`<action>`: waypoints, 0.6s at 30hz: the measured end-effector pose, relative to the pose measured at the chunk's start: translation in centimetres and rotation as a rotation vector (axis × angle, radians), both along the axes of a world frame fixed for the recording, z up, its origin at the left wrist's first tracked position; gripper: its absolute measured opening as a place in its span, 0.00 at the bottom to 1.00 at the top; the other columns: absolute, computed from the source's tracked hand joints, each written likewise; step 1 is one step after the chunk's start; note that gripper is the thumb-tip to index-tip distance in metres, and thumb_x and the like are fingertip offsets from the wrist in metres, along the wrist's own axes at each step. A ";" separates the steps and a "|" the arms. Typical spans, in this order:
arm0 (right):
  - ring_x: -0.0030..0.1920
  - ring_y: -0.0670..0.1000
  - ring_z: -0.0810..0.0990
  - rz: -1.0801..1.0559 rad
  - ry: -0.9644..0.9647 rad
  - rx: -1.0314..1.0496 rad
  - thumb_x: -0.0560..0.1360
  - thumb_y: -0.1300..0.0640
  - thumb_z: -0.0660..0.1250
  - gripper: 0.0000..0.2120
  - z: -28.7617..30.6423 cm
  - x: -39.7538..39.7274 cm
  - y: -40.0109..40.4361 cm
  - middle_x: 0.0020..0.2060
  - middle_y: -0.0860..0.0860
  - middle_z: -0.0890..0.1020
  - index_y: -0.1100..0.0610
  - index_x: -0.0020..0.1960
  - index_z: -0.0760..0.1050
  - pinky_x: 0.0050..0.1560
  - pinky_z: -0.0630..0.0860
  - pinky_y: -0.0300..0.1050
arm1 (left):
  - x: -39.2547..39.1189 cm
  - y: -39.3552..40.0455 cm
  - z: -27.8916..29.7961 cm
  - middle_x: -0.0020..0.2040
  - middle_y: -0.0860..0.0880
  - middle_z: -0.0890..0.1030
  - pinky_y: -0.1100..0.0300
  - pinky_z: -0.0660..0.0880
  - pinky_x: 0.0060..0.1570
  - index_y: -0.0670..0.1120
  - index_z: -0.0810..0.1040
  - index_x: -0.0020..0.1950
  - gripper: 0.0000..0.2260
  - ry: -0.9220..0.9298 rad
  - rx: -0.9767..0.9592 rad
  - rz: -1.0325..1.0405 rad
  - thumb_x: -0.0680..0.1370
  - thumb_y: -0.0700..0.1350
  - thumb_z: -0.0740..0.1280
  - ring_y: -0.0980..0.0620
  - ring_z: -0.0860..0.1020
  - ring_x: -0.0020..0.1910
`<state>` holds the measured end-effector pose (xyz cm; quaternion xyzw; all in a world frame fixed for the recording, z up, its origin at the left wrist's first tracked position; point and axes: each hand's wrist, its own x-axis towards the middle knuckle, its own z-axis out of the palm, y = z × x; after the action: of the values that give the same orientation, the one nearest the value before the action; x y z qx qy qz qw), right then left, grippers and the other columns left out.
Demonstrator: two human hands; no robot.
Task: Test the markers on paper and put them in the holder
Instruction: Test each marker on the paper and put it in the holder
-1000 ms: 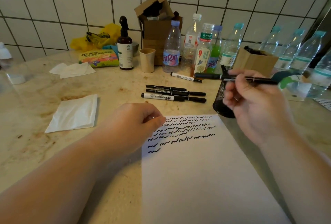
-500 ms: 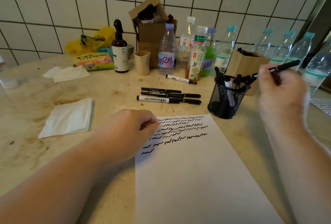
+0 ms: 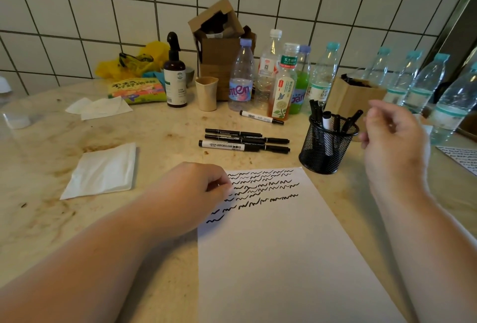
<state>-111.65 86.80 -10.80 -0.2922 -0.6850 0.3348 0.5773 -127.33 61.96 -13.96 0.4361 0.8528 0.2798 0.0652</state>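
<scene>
A white sheet of paper (image 3: 284,250) lies in front of me, with several rows of black squiggles near its top edge. My left hand (image 3: 191,193) rests curled on the paper's top left corner, holding nothing. A black mesh holder (image 3: 326,147) stands just beyond the paper's top right corner with several markers upright in it. My right hand (image 3: 395,147) hovers to the right of the holder, fingers loosely apart and empty. Three black markers (image 3: 244,139) lie side by side behind the paper. One white marker (image 3: 260,117) lies further back by the bottles.
Several plastic bottles (image 3: 284,82) line the tiled wall behind the holder. A brown spray bottle (image 3: 175,77), a beige cup (image 3: 206,93) and cardboard boxes (image 3: 219,46) stand at the back. Folded tissues (image 3: 103,170) lie on the left. Another scribbled sheet (image 3: 462,157) shows at far right.
My right hand held a black marker above the holder; now the hand is empty beside the holder and one more marker stands in it. My left hand stayed on the paper.
</scene>
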 end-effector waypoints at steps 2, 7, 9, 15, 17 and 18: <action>0.42 0.50 0.78 -0.019 0.050 0.093 0.79 0.48 0.64 0.10 0.3 0.3 -0.9 0.46 0.50 0.81 0.46 0.59 0.78 0.48 0.79 0.54 | 0.1 -0.1 0.1 0.35 0.61 0.81 0.68 0.70 0.30 0.59 0.80 0.42 0.08 -0.003 0.005 0.000 0.79 0.57 0.64 0.59 0.78 0.32; 0.43 0.38 0.78 0.252 -0.446 0.211 0.79 0.50 0.67 0.03 1.4 -1.7 -4.8 0.42 0.38 0.82 0.44 0.50 0.80 0.45 0.74 0.37 | 0.4 0.0 0.3 0.35 0.58 0.81 0.68 0.68 0.31 0.58 0.81 0.46 0.09 -0.003 -0.025 0.003 0.80 0.56 0.62 0.59 0.78 0.33; 0.44 0.36 0.77 0.402 -0.792 0.162 0.79 0.51 0.68 0.05 0.9 -3.7 -5.6 0.43 0.37 0.81 0.44 0.51 0.82 0.44 0.71 0.34 | 0.4 0.1 0.3 0.37 0.58 0.81 0.68 0.69 0.32 0.58 0.81 0.47 0.09 -0.014 -0.047 0.004 0.80 0.55 0.62 0.59 0.78 0.35; 0.50 0.48 0.73 0.450 -1.097 0.222 0.81 0.56 0.64 0.15 -0.1 -9.3 -6.0 0.55 0.46 0.76 0.49 0.67 0.76 0.42 0.68 0.39 | -0.2 0.4 0.2 0.38 0.58 0.81 0.66 0.73 0.32 0.57 0.82 0.48 0.08 -0.040 -0.046 0.074 0.80 0.52 0.63 0.59 0.79 0.36; 0.60 0.50 0.73 0.418 -1.151 0.265 0.81 0.58 0.63 0.18 -0.5 -10.7 -5.9 0.64 0.49 0.75 0.49 0.70 0.74 0.55 0.71 0.43 | -0.3 0.4 0.2 0.40 0.58 0.81 0.64 0.76 0.36 0.57 0.82 0.49 0.08 -0.048 -0.040 0.078 0.80 0.51 0.62 0.59 0.79 0.38; 0.64 0.51 0.72 0.398 -1.172 0.276 0.81 0.58 0.63 0.19 -0.7 -11.3 -5.8 0.68 0.49 0.74 0.49 0.70 0.73 0.61 0.71 0.45 | -0.4 0.4 0.3 0.40 0.58 0.81 0.63 0.77 0.38 0.57 0.82 0.49 0.08 -0.052 -0.040 0.078 0.80 0.51 0.62 0.59 0.79 0.38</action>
<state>-122.98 80.99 -11.51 -0.2169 -0.9655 0.1286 0.0655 -127.72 62.33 -13.70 0.3937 0.8726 0.2761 0.0851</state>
